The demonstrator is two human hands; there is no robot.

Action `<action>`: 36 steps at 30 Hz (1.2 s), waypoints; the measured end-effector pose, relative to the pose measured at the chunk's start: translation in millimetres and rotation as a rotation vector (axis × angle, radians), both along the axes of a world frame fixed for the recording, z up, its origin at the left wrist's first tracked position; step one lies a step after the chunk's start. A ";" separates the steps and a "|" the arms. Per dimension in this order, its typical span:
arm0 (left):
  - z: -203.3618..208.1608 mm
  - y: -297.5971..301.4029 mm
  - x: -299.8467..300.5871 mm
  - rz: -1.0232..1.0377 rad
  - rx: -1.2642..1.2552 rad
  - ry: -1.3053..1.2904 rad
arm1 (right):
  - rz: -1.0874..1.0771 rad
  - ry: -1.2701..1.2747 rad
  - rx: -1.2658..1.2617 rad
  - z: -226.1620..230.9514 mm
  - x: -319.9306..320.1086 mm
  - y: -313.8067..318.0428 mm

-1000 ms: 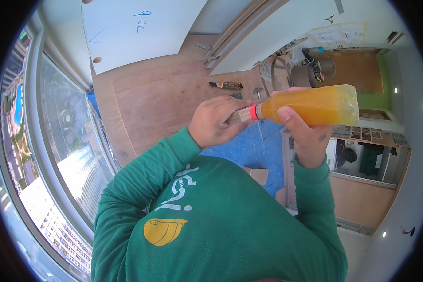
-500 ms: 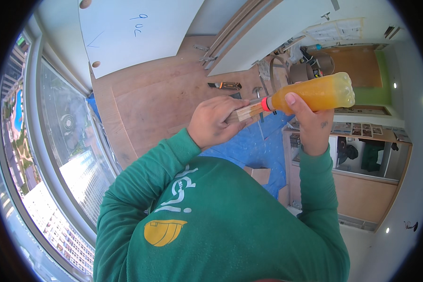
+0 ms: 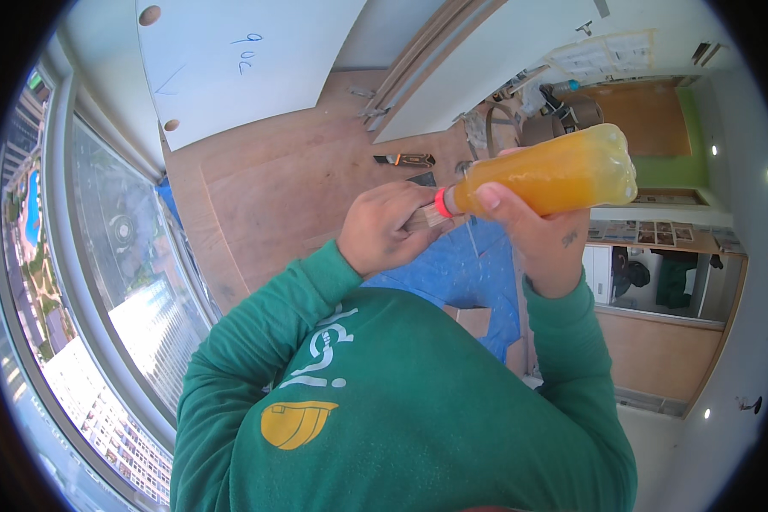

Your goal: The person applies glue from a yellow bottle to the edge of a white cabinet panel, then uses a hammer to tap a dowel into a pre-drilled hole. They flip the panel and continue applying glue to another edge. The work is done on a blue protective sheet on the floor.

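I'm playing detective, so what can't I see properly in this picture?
All in the head view:
- Wooden piece: one end hidden by the left hand.
- Right hand: most fingers hidden behind the yellow bottle.
- White panel: cut off by the upper edge.
- Wall papers: too small to make out.

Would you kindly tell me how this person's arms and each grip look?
The left sleeve and right sleeve are long and green, ending in matching green cuffs. The left grip is gloveless; so is the right grip, with a small dark mark near the wrist.
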State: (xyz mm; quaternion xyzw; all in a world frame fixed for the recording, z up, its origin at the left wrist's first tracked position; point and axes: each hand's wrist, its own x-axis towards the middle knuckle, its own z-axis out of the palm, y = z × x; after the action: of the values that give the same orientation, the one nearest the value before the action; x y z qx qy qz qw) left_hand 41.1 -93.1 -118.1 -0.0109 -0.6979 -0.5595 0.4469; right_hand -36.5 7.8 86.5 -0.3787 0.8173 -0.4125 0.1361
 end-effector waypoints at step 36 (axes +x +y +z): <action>8.5 0.4 2.8 0.003 0.028 -0.007 | -0.068 0.063 -0.074 -1.9 -24.1 23.8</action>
State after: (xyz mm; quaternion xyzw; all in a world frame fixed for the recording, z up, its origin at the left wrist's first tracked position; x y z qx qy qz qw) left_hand 43.9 -92.7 -109.5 -0.0014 -0.6915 -0.5686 0.4456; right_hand -60.6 31.6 84.7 -0.3684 0.8178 -0.4345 0.0821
